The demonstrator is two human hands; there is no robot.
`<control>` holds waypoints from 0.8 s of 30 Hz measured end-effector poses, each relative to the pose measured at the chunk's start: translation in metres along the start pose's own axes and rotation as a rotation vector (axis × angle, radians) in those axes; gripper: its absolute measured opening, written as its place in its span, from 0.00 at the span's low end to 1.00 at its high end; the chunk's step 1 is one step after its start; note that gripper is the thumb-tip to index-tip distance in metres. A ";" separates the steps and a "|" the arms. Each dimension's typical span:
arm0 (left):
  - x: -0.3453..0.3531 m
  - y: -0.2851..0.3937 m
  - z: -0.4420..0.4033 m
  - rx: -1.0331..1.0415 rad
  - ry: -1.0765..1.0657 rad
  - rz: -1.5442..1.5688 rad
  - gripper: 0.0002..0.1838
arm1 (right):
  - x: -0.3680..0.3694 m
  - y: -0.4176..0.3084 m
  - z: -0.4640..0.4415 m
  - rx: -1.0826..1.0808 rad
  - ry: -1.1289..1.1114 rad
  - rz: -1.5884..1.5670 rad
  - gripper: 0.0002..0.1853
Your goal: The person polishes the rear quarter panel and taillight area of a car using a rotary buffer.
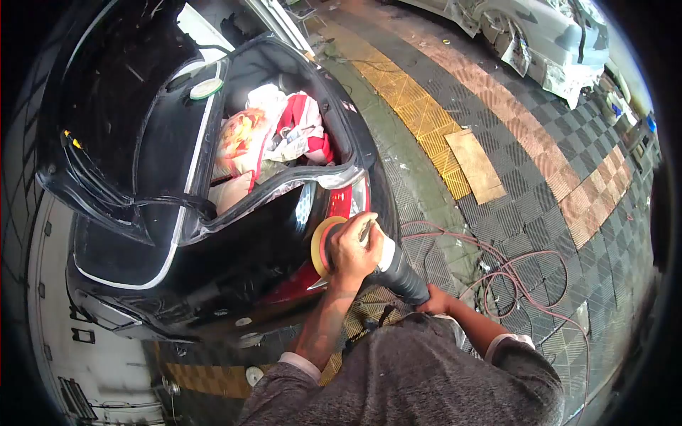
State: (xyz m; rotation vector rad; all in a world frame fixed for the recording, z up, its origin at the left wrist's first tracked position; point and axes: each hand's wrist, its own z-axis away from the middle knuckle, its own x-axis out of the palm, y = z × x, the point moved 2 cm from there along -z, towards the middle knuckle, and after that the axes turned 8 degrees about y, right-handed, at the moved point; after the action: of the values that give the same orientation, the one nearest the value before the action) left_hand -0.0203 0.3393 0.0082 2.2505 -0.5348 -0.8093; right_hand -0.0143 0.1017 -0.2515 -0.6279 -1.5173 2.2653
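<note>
A power polisher [406, 275] with a yellow round pad [319, 248] is held against the rear corner of a black car [249, 252], at the red tail light [298, 284]. My left hand [354, 248] is wrapped over the polisher's head, just behind the pad. Around the far end of the dark handle my right hand [435, 301] is closed. The pad stands on edge, and its contact face is hidden from view. Above the pad, another red part of the light [339, 201] shows beside the open trunk.
Cloths and a patterned pillow [241, 138] lie in the open trunk. A reddish hose [508, 270] coils on the tiled floor at the right. A cardboard piece [474, 165] lies farther off, and a grey car [543, 35] stands at the top right.
</note>
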 end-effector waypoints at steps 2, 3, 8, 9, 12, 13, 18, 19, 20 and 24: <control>0.014 -0.007 -0.015 0.023 -0.018 -0.021 0.11 | 0.010 0.022 -0.016 0.060 0.003 -0.173 0.20; 0.020 -0.009 -0.024 0.038 -0.039 -0.045 0.10 | 0.010 0.028 -0.025 0.057 0.001 -0.173 0.20; 0.041 -0.008 -0.057 0.062 -0.075 -0.193 0.09 | 0.011 0.017 -0.036 0.089 -0.059 -0.325 0.10; 0.041 -0.008 -0.059 0.066 -0.074 -0.216 0.10 | 0.011 0.017 -0.036 0.085 -0.059 -0.323 0.10; 0.041 -0.004 -0.063 0.041 -0.084 -0.237 0.10 | 0.016 0.004 -0.030 0.035 -0.213 -0.554 0.10; 0.042 -0.002 -0.064 0.008 -0.095 -0.231 0.09 | 0.019 0.003 -0.032 0.032 -0.213 -0.556 0.10; 0.049 -0.002 -0.085 -0.021 -0.133 -0.306 0.10 | 0.020 -0.005 -0.047 0.032 -0.193 -0.566 0.12; 0.049 -0.001 -0.087 -0.023 -0.133 -0.317 0.10 | 0.020 -0.007 -0.048 0.031 -0.195 -0.567 0.12; 0.047 0.001 -0.086 -0.022 -0.134 -0.318 0.10 | 0.021 -0.009 -0.049 0.019 -0.206 -0.576 0.13; 0.042 0.011 -0.084 -0.022 -0.108 -0.363 0.10 | 0.020 -0.020 -0.045 -0.001 -0.257 -0.618 0.16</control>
State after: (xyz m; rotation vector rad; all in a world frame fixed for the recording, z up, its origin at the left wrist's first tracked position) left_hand 0.0648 0.3467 0.0474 2.3259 -0.1630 -1.1154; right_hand -0.0065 0.1544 -0.2510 0.1404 -1.5485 1.9016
